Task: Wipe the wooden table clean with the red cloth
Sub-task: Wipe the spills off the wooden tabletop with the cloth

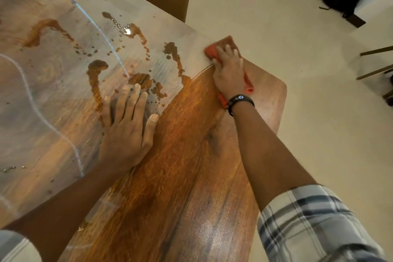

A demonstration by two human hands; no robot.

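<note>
Red cloth (212, 52), a soft folded textile pad: in the head view it lies on the brown plank-grained wooden table (170, 176) at about 1 o'clock from frame centre, close to the table's far edge and short of its rounded corner. The right hand (228, 74) covers most of it, palm down, with fingers extended and pressing rather than gripping. Red margins show beyond the fingertips, along the hand's outer side and near the black wristband (240, 101). The left hand (125, 125) lies flat on the table at about 9 o'clock from centre, fingers straight and spread, holding nothing, apparently as a brace. Handling, as a judgement: the cloth is light, limp and absorbent, it will bunch if pushed from one end, and it will slide readily on the glossy surface. Control it by broad downward palm pressure over its middle, or pinch a folded edge to lift it. Orientation: the exposed margins suggest a long axis running roughly 6 to 12 o'clock, with the far end toward the table edge. The covered portion cannot be confirmed. Brown spilled liquid (95, 83), in streaks, pools and droplets, lies from 9 to 10 o'clock of the cloth, well apart from it, with some droplets close to the left fingertips. The spill area appears not yet wiped.
</note>
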